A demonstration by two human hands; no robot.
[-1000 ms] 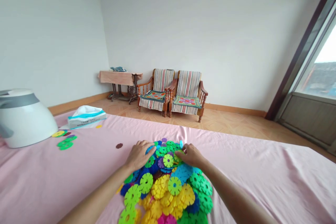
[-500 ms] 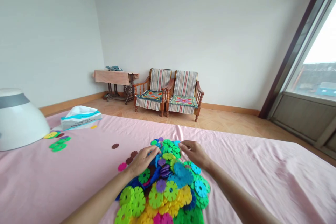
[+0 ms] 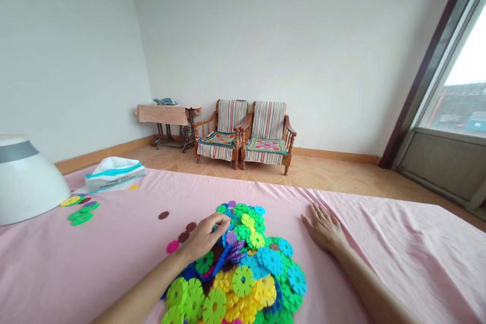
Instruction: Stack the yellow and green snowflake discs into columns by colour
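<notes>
A heaped pile of interlocking plastic snowflake discs [image 3: 243, 263] in green, yellow, blue, purple and pink lies on a pink sheet [image 3: 383, 248]. My left hand [image 3: 205, 237] rests on the pile's upper left side, fingers curled over blue and purple discs. Whether it grips one, I cannot tell. Just left of that hand lie a pink disc [image 3: 172, 246] and dark brown discs [image 3: 184, 236]. My right hand [image 3: 324, 228] lies flat on the bare sheet, right of the pile, fingers spread and touching no disc.
A large white upturned bowl-shaped object [image 3: 26, 182] and a tissue pack [image 3: 114, 174] stand at the far left, beside small green and yellow discs [image 3: 80, 216]. Beyond the sheet's far edge are a tiled floor, two wooden armchairs [image 3: 250, 134] and a treadle table [image 3: 167, 116].
My right hand has moved off the pile to the right onto the bare sheet. The pile's discs have shifted, with turquoise discs now spread on its right side. My left hand stays at the pile's left.
</notes>
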